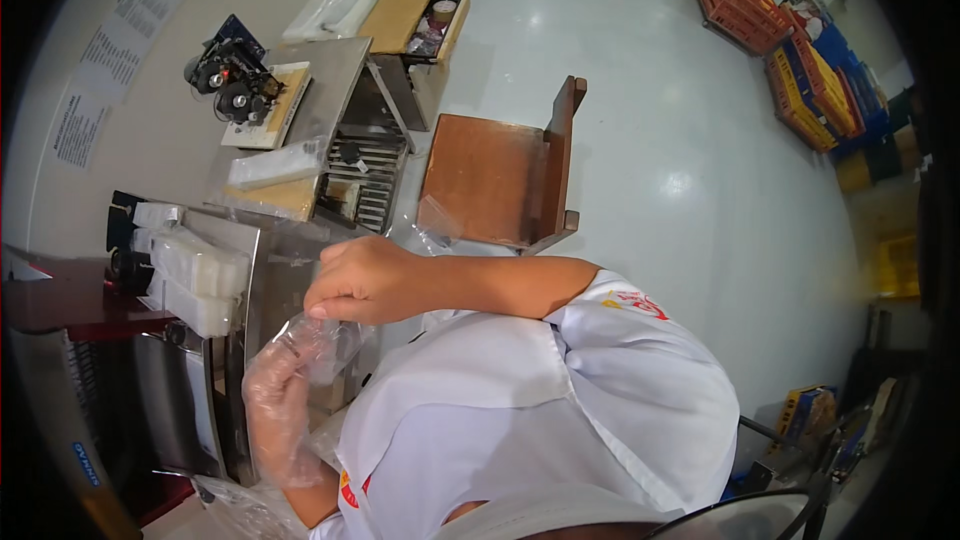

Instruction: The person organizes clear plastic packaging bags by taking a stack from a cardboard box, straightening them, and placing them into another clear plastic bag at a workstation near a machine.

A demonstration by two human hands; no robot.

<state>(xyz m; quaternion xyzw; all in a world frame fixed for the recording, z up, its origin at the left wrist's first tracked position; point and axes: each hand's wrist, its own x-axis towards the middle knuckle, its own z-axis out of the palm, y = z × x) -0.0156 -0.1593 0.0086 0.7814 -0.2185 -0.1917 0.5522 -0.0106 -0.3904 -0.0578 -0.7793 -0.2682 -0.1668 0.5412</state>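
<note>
My left hand (281,371) wears a loose, clear plastic glove (266,409) that reaches past the wrist onto the forearm. Its fingers are blurred by the creased film, so their pose is unclear. Just above it, my right hand (364,281) is bare, its thumb and fingers pinching clear plastic film at the fingertip end of the gloved hand. Both hands are held up at the left of the view, in front of a metal work surface.
A wooden chair (484,180) stands on the floor beyond my right forearm. Stacked clear plastic packs (199,270) lie at the left. Farther off are a metal table (330,67) with a small reel machine (240,82), an open drawer (454,30) and plastic crates (739,4).
</note>
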